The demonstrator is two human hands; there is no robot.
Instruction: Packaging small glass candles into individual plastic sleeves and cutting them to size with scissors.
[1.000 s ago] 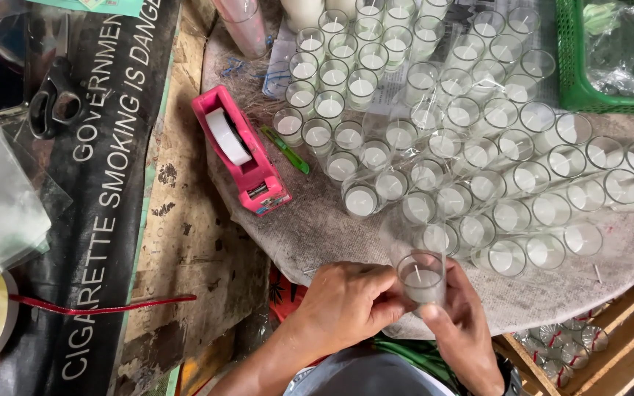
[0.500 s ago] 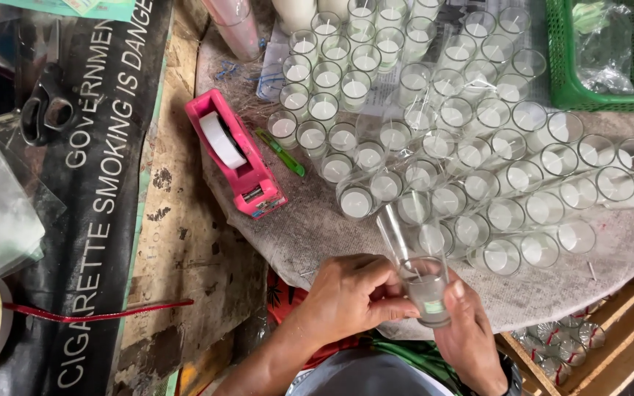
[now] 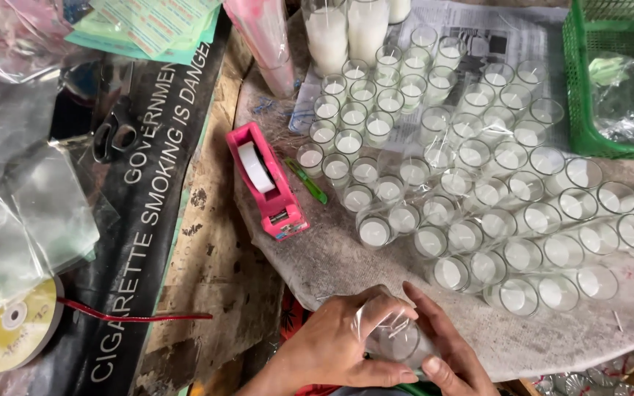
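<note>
- At the far left edge, a gold ribbon spool [image 3: 10, 331] lies flat with a red ribbon [image 3: 137, 315] trailing off it toward the middle; clear plastic bags [image 3: 38, 213] are piled above it, and black scissors [image 3: 114, 132] lie on the dark printed sheet [image 3: 137, 242].
- Further right, a pink tape dispenser [image 3: 267, 181] sits on the grey round table [image 3: 346, 257], with a small green cutter [image 3: 310, 182] just beside it.
- Near the bottom centre, the left hand [image 3: 332, 352] and right hand [image 3: 445, 352] close together around a glass votive candle [image 3: 394, 341] with a clear plastic wrap [image 3: 379, 323] over it, at the table's near edge.
- The step in hand looks like wrapping: the film sits creased over the glass, not yet smoothed or sealed.
- The next move probably calls for pulling the film taut and pinching the loose end while the glass stays steady.
- The candle appears tipped, its mouth facing up and toward the camera, its long axis leaning away from the person; film and fingers blur its exact tilt.
- To the right, rows of filled candle glasses [image 3: 478, 198] stand upright, many already filmed, below a green basket [image 3: 614, 81].
</note>
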